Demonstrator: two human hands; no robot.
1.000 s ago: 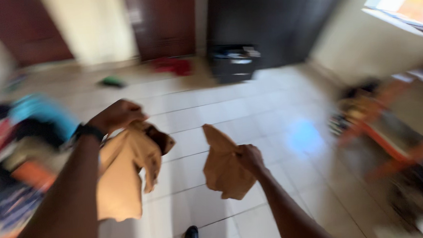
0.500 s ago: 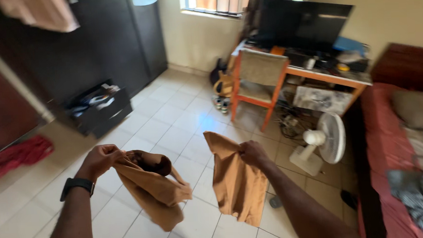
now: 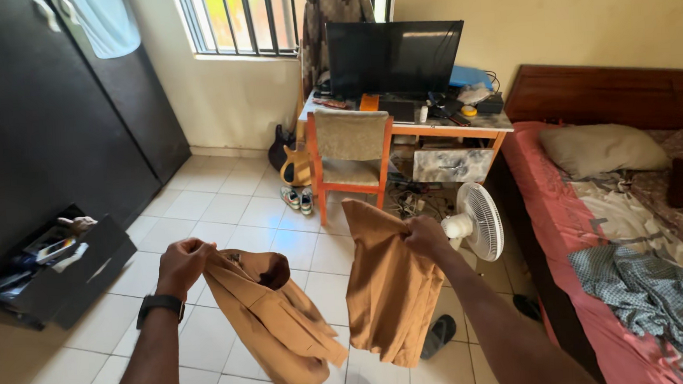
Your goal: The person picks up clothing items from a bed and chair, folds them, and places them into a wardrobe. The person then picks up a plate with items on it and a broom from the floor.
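2 hands (image 3: pixel 183 264) (image 3: pixel 426 236) grip a tan garment (image 3: pixel 274 316) above white floor tiles (image 3: pixel 226 214).

Tiled floor (image 3: pixel 226 214), with a dark wardrobe (image 3: pixel 42 130) along the left wall and an open black drawer (image 3: pixel 49 270) of odds and ends at its foot. Orange-framed chair (image 3: pixel 351 156) drawn up to a desk (image 3: pixel 447 128) bearing a black monitor (image 3: pixel 393 57); guitar (image 3: pixel 293 159) and pair of shoes (image 3: pixel 297 198) on the floor just beside the chair; white standing fan (image 3: pixel 475 222) near the desk; dark slipper (image 3: pixel 440 335) on the tiles. Bed (image 3: pixel 544 189) with red sheet along the right wall, carrying a grey pillow (image 3: pixel 604 148) and a checked cloth (image 3: pixel 643 293); barred window (image 3: pixel 243 18) above.
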